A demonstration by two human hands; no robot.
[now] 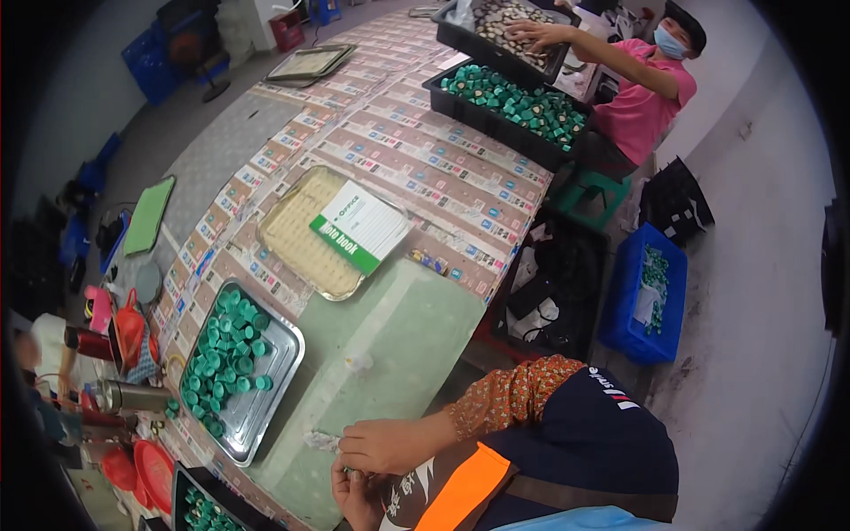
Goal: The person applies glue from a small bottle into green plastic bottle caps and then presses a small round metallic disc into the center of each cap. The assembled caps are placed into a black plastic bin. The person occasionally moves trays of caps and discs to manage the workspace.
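While the two hands worked close together at the near edge of the green mat (403, 332), the right hand (385, 445) lay over the left hand (359, 500), its fingers bent inward and its back turned up. The left hand's fingers curled beneath it, and whether either set was closed on something small I could not tell, since the knuckles hid the space between them. A crumpled whitish piece (321, 440) lay at the right hand's fingertips, on the mat; whether it was touched or just beside them was unclear. It looked light and limp, so a gentle pinch at its free end, away from the hand, would probably have served best, as a hard squeeze might only have crushed it further.

The green caps (211, 358) sat loose in the metal tray (283, 354) on the far side of the mat, heaped toward one long side, with bare metal along the other. They appeared to be small, hollow, stiff plastic cups, likely very light and hard to damage, but smooth enough to skid or roll on the shiny tray. The sound hold seemed to be thumb and forefinger across the side wall, near the rim, taking one cap from the heap's edge
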